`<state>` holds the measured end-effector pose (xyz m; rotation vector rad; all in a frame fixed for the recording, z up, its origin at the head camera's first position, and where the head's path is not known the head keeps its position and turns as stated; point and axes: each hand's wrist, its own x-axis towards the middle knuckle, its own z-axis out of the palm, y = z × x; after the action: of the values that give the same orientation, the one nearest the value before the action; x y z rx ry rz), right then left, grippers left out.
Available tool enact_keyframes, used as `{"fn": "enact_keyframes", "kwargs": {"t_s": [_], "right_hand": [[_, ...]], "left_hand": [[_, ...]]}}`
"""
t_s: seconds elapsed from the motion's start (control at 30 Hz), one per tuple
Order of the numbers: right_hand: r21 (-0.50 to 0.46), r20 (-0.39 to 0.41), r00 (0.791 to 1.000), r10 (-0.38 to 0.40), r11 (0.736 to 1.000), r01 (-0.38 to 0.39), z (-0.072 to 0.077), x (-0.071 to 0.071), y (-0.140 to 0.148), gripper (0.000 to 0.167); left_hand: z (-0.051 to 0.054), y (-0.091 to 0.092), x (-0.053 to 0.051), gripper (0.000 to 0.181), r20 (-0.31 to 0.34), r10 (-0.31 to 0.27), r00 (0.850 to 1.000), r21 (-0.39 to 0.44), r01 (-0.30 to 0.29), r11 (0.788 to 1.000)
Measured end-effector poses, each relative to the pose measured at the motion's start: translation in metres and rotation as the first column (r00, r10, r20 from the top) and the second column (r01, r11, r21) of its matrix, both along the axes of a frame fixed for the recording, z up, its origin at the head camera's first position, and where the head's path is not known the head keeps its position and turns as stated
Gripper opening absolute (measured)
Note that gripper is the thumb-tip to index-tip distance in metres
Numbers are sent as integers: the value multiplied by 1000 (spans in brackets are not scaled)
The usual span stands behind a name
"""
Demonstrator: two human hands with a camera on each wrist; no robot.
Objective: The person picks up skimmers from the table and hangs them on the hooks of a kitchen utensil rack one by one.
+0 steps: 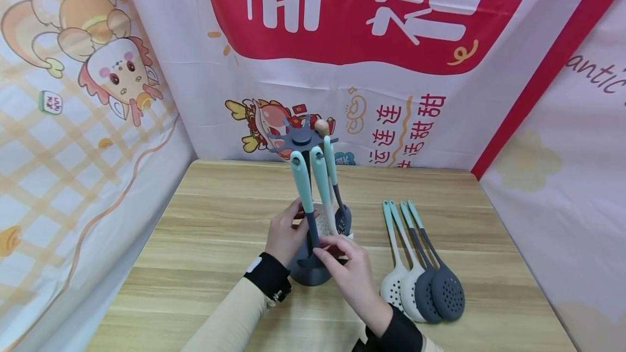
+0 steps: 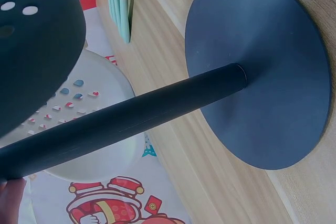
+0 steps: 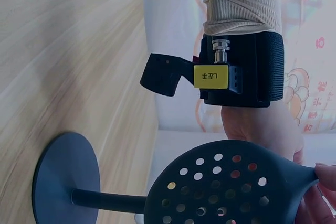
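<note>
Fingers (image 3: 326,176) of the right hand (image 1: 351,266) pinch the dark skimmer (image 3: 231,182) at its narrow neck, just above the perforated head, a slim spot that suits a light grip with the thumb and fingertips. Its mint handle rises above this hold towards the hooked top (image 1: 301,136) of the stand; whether its hole sits on a hook I cannot tell. Left hand (image 1: 286,235) is curled at the stand's pole (image 2: 126,116), with one fingertip against it in the left wrist view, probably to keep the tall, slender post from swaying or turning. Upright on the desk (image 1: 225,205), the stand relies on a broad round base (image 2: 262,124) for balance.

At the far side of the pole and to its right, a pale skimmer (image 1: 325,219) and another dark utensil (image 1: 344,220) hang with handles up and heads down, so the heavier ends settle low. To the right, well apart from the stand, four more utensils (image 1: 424,292) lie in a close fan, handles far and heads near, two pale and two dark; the shared direction seems chosen for easy picking up.
</note>
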<state>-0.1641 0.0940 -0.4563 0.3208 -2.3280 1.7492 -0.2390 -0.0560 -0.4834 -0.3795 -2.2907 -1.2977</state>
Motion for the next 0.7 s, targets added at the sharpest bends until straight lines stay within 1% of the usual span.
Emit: {"fn": "enact_keyframes", "kwargs": {"t_s": [0.13,0.3,0.53,0.7], "right_hand": [[21,-33,999,-19,1000,19,-2,-1,1,15],[38,-70,997,-34,999,36,-3,-2,3,14],[35,-72,996,-45,998,48,-3,-3,5,11],[29,-102,994,-45,998,48,-5,-4,8,9]], "left_hand": [[0,0,0,28,-4,0,1000,-2,0,1000],[1,0,0,29,12,3,1000,-7,-3,1000],[0,0,-1,29,11,18,1000,-27,-17,999],[0,0,-1,28,2,26,1000,-32,-25,999]]}}
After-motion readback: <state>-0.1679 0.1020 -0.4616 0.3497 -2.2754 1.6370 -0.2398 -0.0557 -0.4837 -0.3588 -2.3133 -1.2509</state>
